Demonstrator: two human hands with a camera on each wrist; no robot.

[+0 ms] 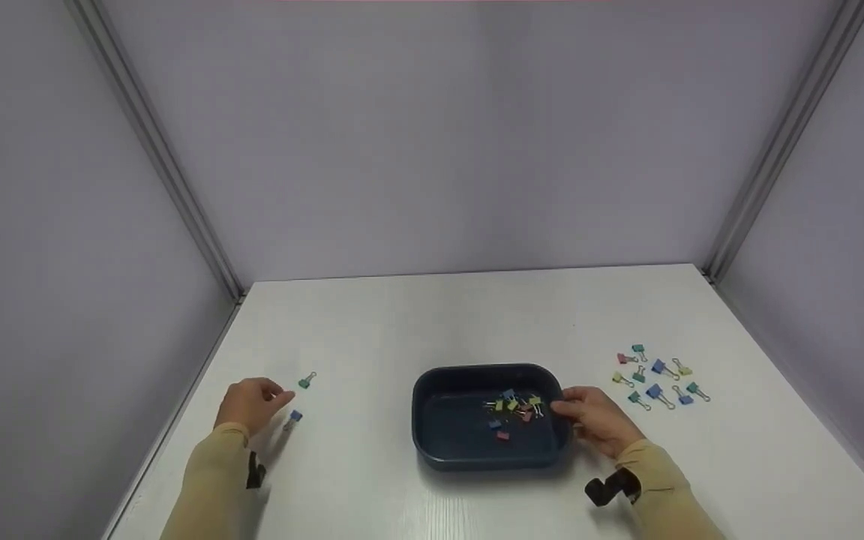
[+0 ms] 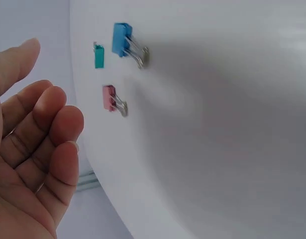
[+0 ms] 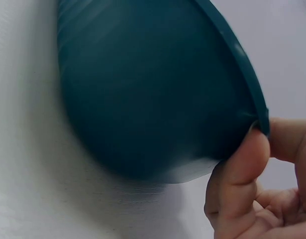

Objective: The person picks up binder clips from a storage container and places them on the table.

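L hand (image 1: 247, 406) is at 9 o'clock from the tray (image 1: 447, 431): half open, fingers loosely curved, thumb apart, nothing held. Green clip (image 1: 304, 382) is near its fingertips, approx 2 o'clock; blue clip (image 1: 295, 415) is b/w 3 & 4 o'clock, also near, not touching. L wrist cam also shows a pink clip (image 2: 109, 98) at abt 6 o'clock from the blue one.

R hand (image 1: 595, 420) pinches the tray rim at its 3 o'clock end, thumb one side, finger the other. Tray is dk blue, b/w the hands, approx 5–6 o'clock in head view; can't tell if its base is fully down. Inside, a mixed pile (image 1: 513, 405) (blue, yellow, pink etc.) lies mostly twd 3 o'clock.

Loose clips (image 1: 659, 366), approx 10 pcs, blue/green/yellow/red, lie on the white table (image 1: 372, 322) b/w 2 & 3 o'clock from tray. Both sleeves (image 1: 211, 480) tan.
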